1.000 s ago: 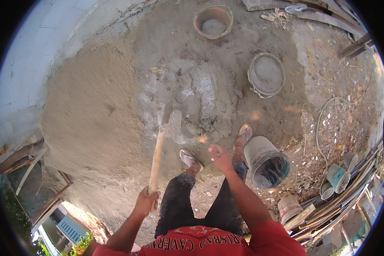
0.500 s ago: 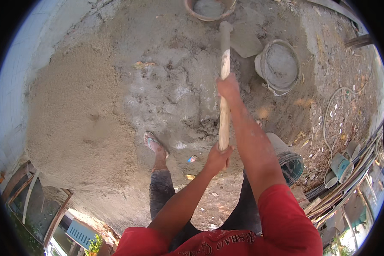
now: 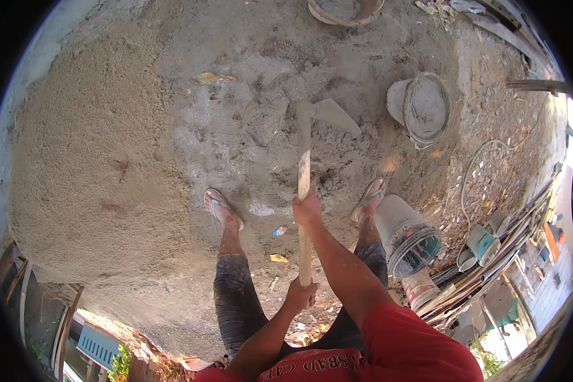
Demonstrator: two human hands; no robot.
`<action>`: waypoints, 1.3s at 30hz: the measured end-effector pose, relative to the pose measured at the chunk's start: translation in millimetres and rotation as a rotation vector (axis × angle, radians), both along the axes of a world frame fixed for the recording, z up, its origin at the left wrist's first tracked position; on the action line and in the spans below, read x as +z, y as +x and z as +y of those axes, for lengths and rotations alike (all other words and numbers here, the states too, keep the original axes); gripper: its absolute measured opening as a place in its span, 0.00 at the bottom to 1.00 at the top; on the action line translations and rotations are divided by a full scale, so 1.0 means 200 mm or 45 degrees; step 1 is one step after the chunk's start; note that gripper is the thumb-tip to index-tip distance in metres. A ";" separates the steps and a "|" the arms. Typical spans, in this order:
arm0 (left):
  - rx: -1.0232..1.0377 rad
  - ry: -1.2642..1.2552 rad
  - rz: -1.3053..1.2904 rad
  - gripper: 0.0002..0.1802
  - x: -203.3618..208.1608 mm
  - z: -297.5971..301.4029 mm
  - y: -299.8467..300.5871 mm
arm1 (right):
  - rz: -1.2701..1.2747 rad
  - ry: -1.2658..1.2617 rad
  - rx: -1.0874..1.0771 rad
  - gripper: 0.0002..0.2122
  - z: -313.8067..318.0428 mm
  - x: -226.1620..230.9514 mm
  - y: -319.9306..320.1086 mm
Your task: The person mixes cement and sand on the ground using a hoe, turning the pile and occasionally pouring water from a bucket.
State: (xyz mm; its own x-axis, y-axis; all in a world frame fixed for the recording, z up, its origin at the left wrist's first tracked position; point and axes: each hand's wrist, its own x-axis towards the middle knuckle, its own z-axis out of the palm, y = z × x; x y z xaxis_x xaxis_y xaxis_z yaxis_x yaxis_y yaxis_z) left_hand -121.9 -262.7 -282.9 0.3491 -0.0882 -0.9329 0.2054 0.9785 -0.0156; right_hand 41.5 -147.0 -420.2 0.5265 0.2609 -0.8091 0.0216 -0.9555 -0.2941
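A hoe [image 3: 304,169] with a pale wooden handle lies lengthwise before me, its mud-coated head pointing away. My left hand [image 3: 300,295] is wrapped round the handle's near end, close to my body. Farther up the same handle, my right hand [image 3: 308,209] grips it. The hoe's flat grey blade [image 3: 337,118] sticks out to the right, at the wet grey mortar [image 3: 267,118] spread on the ground. Part of the blade's edge seems to meet the mortar. A bucket [image 3: 425,108] filled with grey mix stands to the right of the blade.
At the far edge sits a wide basin [image 3: 347,14] of grey mix. Sand [image 3: 102,165] covers the left side. By my right foot lies a bucket [image 3: 406,232]; a hose [image 3: 468,172] and stacked poles [image 3: 490,280] run along the right. A yellowish leaf [image 3: 213,78] rests on the mortar.
The hoe has come toward me, its blade moving from beside the bucket down onto the nearer mortar. Both hands have moved nearer my body and slightly left. My right foot now shows.
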 end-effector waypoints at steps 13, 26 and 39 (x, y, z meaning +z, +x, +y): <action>0.360 -0.041 0.029 0.08 -0.52 0.54 0.73 | 0.032 -0.010 0.183 0.19 0.81 -0.45 0.59; -0.052 -0.165 -0.018 0.10 0.21 -0.38 0.02 | 0.063 0.025 0.198 0.26 -0.29 0.20 -0.11; -1.262 1.378 0.618 0.18 -0.34 1.17 0.36 | 0.452 0.741 -0.577 0.15 1.17 -0.22 0.48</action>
